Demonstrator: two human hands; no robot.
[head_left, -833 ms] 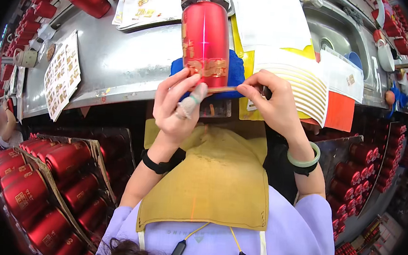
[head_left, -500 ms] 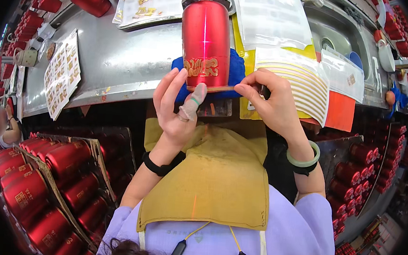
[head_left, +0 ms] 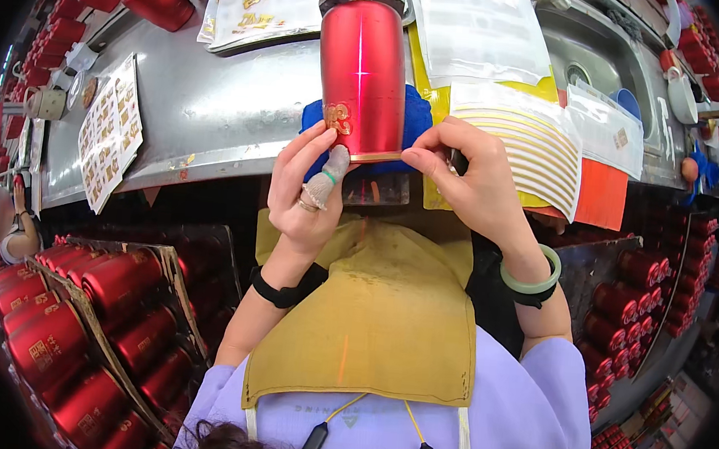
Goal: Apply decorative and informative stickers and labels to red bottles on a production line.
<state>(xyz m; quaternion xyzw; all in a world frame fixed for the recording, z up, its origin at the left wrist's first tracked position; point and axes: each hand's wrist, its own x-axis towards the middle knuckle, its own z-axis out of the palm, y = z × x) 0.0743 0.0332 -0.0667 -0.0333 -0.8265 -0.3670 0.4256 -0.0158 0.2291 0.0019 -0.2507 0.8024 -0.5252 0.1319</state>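
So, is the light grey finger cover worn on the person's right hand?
No, the light grey finger cover is worn on the left hand, while the right hand shows none on its visible fingers.

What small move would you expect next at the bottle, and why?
Probably a slight turn of the red bottle by the left hand, with the right hand guiding the thin gold strip: the strip runs along the bottle's base edge, the left fingers rest near that edge, and the right fingers appear to pinch the strip's end at the bottle's right side.
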